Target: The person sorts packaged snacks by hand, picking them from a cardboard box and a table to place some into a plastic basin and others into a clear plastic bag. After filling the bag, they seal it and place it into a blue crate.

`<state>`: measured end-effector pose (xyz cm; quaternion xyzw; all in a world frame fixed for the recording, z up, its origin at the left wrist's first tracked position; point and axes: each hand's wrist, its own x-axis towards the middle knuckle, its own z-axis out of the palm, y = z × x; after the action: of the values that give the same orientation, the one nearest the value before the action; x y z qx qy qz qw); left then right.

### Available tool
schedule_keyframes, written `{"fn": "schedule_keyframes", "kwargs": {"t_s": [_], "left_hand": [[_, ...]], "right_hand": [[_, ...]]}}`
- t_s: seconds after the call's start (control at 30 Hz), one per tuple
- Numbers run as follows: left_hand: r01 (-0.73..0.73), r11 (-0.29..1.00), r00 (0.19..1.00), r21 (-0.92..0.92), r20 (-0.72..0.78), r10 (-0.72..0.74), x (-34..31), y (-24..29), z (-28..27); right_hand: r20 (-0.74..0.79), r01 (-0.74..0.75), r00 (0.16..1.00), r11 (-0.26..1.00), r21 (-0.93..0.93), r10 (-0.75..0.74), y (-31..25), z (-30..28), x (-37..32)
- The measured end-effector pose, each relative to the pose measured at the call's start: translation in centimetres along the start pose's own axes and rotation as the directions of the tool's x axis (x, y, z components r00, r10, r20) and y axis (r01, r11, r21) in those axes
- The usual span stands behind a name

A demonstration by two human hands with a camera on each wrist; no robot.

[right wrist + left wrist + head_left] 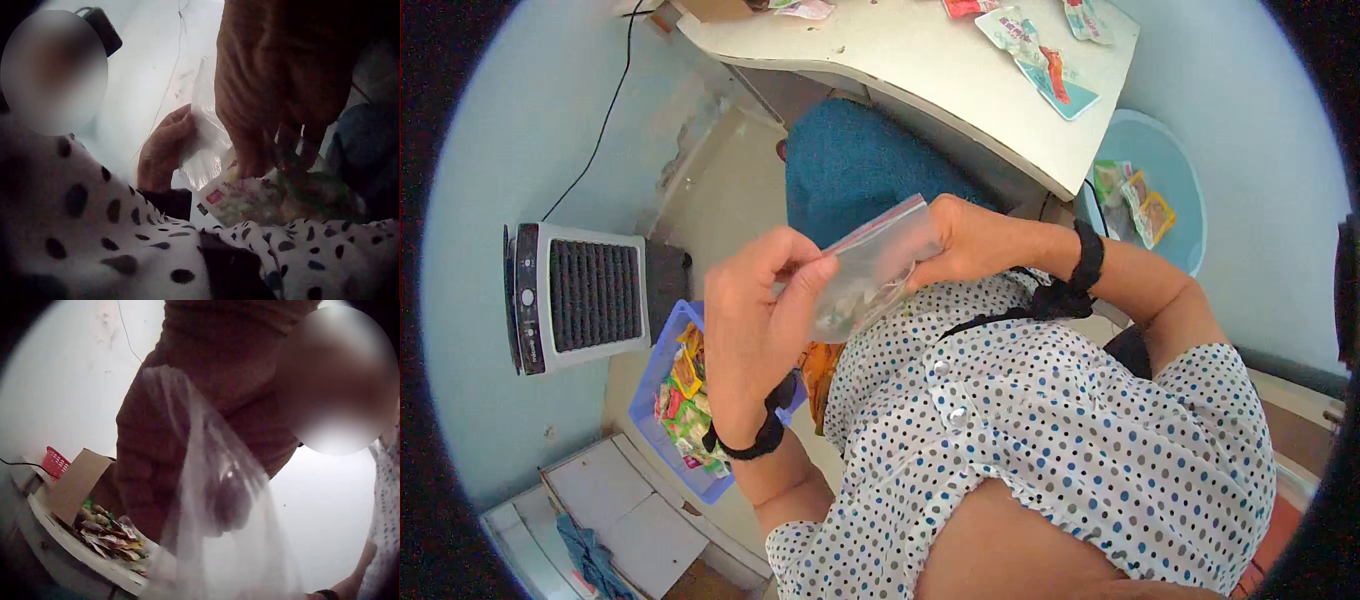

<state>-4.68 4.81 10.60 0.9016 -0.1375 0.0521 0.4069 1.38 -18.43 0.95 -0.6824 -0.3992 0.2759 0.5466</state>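
A clear zip bag point(875, 250) with a red strip along its top is held between both hands, low in front of the chest. The left hand point(760, 310) pinches its left side between thumb and fingers. At the other side the right hand point(980, 240) grips with its fingers bent. In the right wrist view the right hand point(281, 81) holds a printed packet point(250, 197) with green and red marks, beside the clear bag point(206, 150). The bag point(219, 487) hangs in front of the left hand's palm and fingers point(200, 394) in the left wrist view.
Loose packets point(1012, 32) lie on the white table point(900, 40) ahead. A purple basket point(655, 420) of packets stands at left, near an air cooler point(595, 295). A light-blue tub point(1185, 170) at right holds packets. The left wrist view shows a cardboard box point(78, 481).
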Motion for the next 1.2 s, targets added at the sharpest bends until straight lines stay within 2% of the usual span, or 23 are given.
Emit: {"fn": "schedule_keyframes", "kwargs": {"t_s": [0.07, 0.1, 0.17, 0.27, 0.37, 0.4, 0.47, 0.5, 0.53, 0.57, 0.6, 0.63, 0.67, 0.7, 0.77, 0.87, 0.97, 1.07, 1.17, 1.2], "left_hand": [[0.116, 0.993, 0.992, 0.008, 0.053, -0.116, 0.4, -0.5, -0.1], [0.177, 0.983, 0.981, -0.045, 0.086, -0.172, 0.7, -1.5, 0.1], [0.299, 0.942, 0.948, -0.15, 0.158, -0.276, 1.1, -5.1, 1.5], [0.519, 0.729, 0.852, -0.447, 0.345, -0.395, 0.8, -9.5, 5.0], [0.594, 0.68, 0.793, -0.43, 0.453, -0.406, -0.2, -11.1, 7.7], [0.586, 0.688, 0.8, -0.428, 0.437, -0.41, -0.4, -10.7, 8.3], [0.513, 0.751, 0.846, -0.416, 0.392, -0.361, -1.0, -13.0, 9.4], [0.466, 0.782, 0.871, -0.414, 0.372, -0.321, -1.0, -13.8, 9.9], [0.44, 0.809, 0.885, -0.391, 0.342, -0.316, -0.9, -13.6, 9.9], [0.414, 0.845, 0.89, -0.339, 0.345, -0.298, -0.9, -13.9, 9.9], [0.386, 0.878, 0.892, -0.284, 0.357, -0.276, -1.0, -14.4, 10.0], [0.432, 0.846, 0.866, -0.312, 0.405, -0.293, -1.1, -14.4, 9.9], [0.476, 0.841, 0.837, -0.257, 0.426, -0.344, -1.4, -15.0, 9.9], [0.432, 0.871, 0.858, -0.233, 0.405, -0.317, -1.2, -14.1, 9.7], [0.557, 0.777, 0.796, -0.292, 0.453, -0.4, -1.2, -14.1, 9.9], [0.58, 0.769, 0.772, -0.267, 0.481, -0.415, -1.1, -13.2, 9.4], [0.516, 0.803, 0.816, -0.298, 0.456, -0.356, -1.5, -13.4, 9.3], [0.653, 0.478, 0.757, -0.587, 0.501, -0.419, -2.3, -16.1, 8.4], [0.546, 0.511, 0.831, -0.664, 0.353, -0.43, -2.3, -11.6, 7.3], [0.546, 0.459, 0.817, -0.701, 0.324, -0.478, -2.3, -12.1, 7.4]], "right_hand": [[0.045, -0.064, 0.997, 0.991, 0.12, 0.059, 0.2, 0.1, -0.2], [0.071, -0.097, 0.994, 0.98, 0.176, 0.086, 0.2, 0.2, -0.3], [0.082, -0.119, 0.991, 0.978, 0.172, 0.107, -0.2, 0.0, -0.4], [0.082, -0.15, 0.987, 0.981, 0.126, 0.141, 0.3, 0.1, -0.6], [0.052, -0.162, 0.986, 0.978, 0.128, 0.157, 0.5, 0.1, -1.1], [0.041, -0.162, 0.987, 0.977, 0.138, 0.158, 0.5, 0.0, -1.3], [-0.125, -0.019, 0.992, 0.972, -0.235, -0.01, 0.7, -0.8, -1.4], [-0.185, 0.021, 0.977, 0.903, -0.43, -0.111, 0.8, -1.4, -1.6], [-0.192, 0.056, 0.968, 0.889, -0.455, -0.16, 0.9, -1.4, -1.7], [-0.118, 0.15, 0.96, 0.821, -0.551, -0.254, 0.6, -1.8, -1.7], [-0.09, 0.157, 0.96, 0.778, -0.609, -0.265, 0.8, -1.5, -1.7], [-0.029, 0.211, 0.962, 0.805, -0.555, -0.273, 1.9, -0.9, -1.7], [-0.001, 0.217, 0.969, 0.857, -0.468, -0.246, 2.1, -0.3, -1.7], [0.009, 0.166, 0.984, 0.895, -0.413, -0.178, 2.9, 0.2, -1.6], [0.056, 0.07, 0.997, 0.958, -0.277, -0.056, 4.6, 1.1, -1.4], [-0.022, 0.031, 0.999, 0.953, -0.301, -0.039, 4.8, 1.7, -1.3], [-0.106, 0.021, 0.993, 0.96, -0.28, -0.053, 4.1, 2.4, -1.3], [-0.213, 0.034, 0.973, 0.968, -0.248, -0.089, 3.9, 2.4, -0.9], [-0.382, 0.041, 0.917, 0.978, -0.205, -0.119, 3.8, 1.8, -0.1], [-0.381, 0.015, 0.92, 0.978, -0.21, -0.096, 3.4, 1.2, -0.1]]}}
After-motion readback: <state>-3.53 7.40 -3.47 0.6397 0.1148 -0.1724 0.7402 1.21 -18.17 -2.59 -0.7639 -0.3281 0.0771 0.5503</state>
